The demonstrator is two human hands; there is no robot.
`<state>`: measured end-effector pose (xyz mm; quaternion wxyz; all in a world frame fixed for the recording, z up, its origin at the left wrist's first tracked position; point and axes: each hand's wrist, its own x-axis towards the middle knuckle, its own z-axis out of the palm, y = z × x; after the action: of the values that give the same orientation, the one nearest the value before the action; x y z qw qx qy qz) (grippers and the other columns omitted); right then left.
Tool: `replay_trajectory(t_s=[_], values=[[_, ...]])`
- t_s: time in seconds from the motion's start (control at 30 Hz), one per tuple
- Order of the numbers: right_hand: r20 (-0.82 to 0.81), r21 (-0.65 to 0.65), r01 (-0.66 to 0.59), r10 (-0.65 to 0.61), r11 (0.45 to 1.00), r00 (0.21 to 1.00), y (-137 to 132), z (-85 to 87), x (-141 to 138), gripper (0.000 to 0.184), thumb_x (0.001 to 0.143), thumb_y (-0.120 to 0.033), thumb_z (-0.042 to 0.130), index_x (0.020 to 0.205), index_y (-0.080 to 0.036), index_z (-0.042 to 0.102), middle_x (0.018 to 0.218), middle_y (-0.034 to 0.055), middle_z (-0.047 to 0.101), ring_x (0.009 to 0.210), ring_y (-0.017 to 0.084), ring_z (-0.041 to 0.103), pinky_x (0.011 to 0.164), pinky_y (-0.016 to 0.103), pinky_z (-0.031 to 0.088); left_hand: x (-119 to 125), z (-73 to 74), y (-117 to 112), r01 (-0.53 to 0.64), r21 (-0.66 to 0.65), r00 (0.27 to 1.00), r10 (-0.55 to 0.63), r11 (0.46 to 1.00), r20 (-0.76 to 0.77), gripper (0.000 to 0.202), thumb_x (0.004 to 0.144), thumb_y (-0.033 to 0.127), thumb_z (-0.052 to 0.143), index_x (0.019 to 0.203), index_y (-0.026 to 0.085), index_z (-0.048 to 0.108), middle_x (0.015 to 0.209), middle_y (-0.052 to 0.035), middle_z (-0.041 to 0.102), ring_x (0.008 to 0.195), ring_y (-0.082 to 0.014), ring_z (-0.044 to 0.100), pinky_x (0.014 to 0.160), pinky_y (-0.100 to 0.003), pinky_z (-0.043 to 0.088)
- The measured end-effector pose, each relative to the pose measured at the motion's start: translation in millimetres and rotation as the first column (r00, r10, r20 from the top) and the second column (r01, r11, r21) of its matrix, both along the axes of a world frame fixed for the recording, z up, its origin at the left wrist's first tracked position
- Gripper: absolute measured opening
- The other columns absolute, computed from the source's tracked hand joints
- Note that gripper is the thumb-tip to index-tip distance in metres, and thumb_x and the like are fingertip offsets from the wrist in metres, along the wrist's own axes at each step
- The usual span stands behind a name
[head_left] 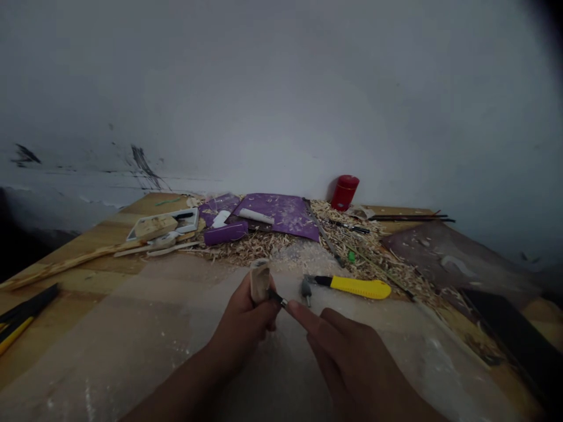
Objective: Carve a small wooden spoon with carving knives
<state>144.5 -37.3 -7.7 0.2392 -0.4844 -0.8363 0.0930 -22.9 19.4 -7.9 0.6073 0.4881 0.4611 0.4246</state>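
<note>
Nearest the camera, at bottom right, is the person's right grip (347, 346): a bare hand, index finger extended along a narrow carving tool (278, 299), the rest of the hand folded inward. It is closed on the tool, whose handle is largely hidden. The tool's long axis runs obliquely; its dark end points up and left, against the side of a wooden block (260, 281).

The left grip (246, 322) is closed around the block, thumb across its lower front. The block is above the tabletop (109, 240), near the centre of the view. Its long axis stands close to upright, the free end pointing up and away from the person; the lower end is concealed by the fingers.

A translucent sheet (145, 328) covers the tabletop below both hands. Right of the block lies a small grey tool head (307, 287), beside a yellow utility knife (360, 287) lying roughly crosswise, its black end to the left. Beyond are wood shavings (246, 252), a purple sheet (281, 208) and a white tray (193, 223). A red canister (345, 192) appears tilted, near the wall (281, 117).
</note>
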Motion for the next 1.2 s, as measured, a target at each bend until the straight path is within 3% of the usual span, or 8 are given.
replay_trajectory(t_s=[0.17, 0.4, 0.67, 0.97, 1.2], values=[[0.006, 0.019, -0.01, 0.009, 1.0, 1.0, 2, -1.9, 0, 0.05, 0.086, -0.015, 0.032, 0.135, -0.026, 0.032, 0.073, 0.0042, 0.057, 0.057, 0.019, 0.057, 0.048, 0.029, 0.045, -1, -2.1, -2, 0.042, -0.029, 0.997, -0.04, 0.999, 0.065, 0.014, 0.067, 0.02, 0.055, 0.077, 0.02, 0.046, 0.048, 0.006, 0.05, 0.045, -0.0101, 0.045, 0.041, -0.021, 0.031], [0.021, 0.024, -0.016, 0.015, 1.0, 1.0, 0, 2.1, 0, 0.048, 0.086, -0.016, 0.033, 0.133, -0.025, 0.033, 0.071, 0.0047, 0.059, 0.054, 0.02, 0.058, 0.046, 0.03, 0.045, -3, -2.9, -3, 0.113, -0.037, 0.985, -0.107, 0.993, 0.136, 0.024, 0.063, 0.01, 0.055, 0.084, 0.02, 0.047, 0.057, 0.0066, 0.051, 0.05, -0.0083, 0.046, 0.046, -0.021, 0.033], [0.072, 0.048, -0.002, -0.001, 0.999, 0.997, 0, 0.4, 1, 0.05, 0.086, -0.015, 0.033, 0.135, -0.026, 0.032, 0.069, 0.0038, 0.059, 0.051, 0.019, 0.059, 0.044, 0.029, 0.045, -6, -6.6, -1, 0.153, 0.027, 0.981, -0.155, 0.988, 0.114, 0.021, 0.07, 0.026, 0.06, 0.086, 0.02, 0.048, 0.059, 0.0057, 0.048, 0.051, -0.008, 0.043, 0.046, -0.021, 0.031], [0.124, 0.094, -0.006, -0.006, 0.996, 0.992, -1, -3.4, 1, 0.049, 0.083, -0.012, 0.032, 0.13, -0.022, 0.042, 0.066, 0.0038, 0.061, 0.05, 0.019, 0.061, 0.043, 0.027, 0.047, -1, -6.4, 0, 0.094, 0.102, 0.995, -0.096, 0.99, 0.013, 0.026, 0.073, 0.04, 0.059, 0.08, 0.019, 0.047, 0.058, 0.0065, 0.043, 0.047, -0.0061, 0.038, 0.043, -0.018, 0.031], [0.136, 0.148, -0.022, 0.002, 0.989, 0.991, 4, -11.6, 1, 0.046, 0.083, -0.015, 0.036, 0.128, -0.019, 0.043, 0.066, 0.0031, 0.061, 0.049, 0.018, 0.061, 0.043, 0.026, 0.048, 2, -10.0, 0, 0.058, 0.072, 0.998, -0.06, 0.996, 0.027, 0.023, 0.075, 0.04, 0.055, 0.079, 0.019, 0.047, 0.052, 0.0073, 0.042, 0.043, -0.007, 0.038, 0.041, -0.018, 0.03]])
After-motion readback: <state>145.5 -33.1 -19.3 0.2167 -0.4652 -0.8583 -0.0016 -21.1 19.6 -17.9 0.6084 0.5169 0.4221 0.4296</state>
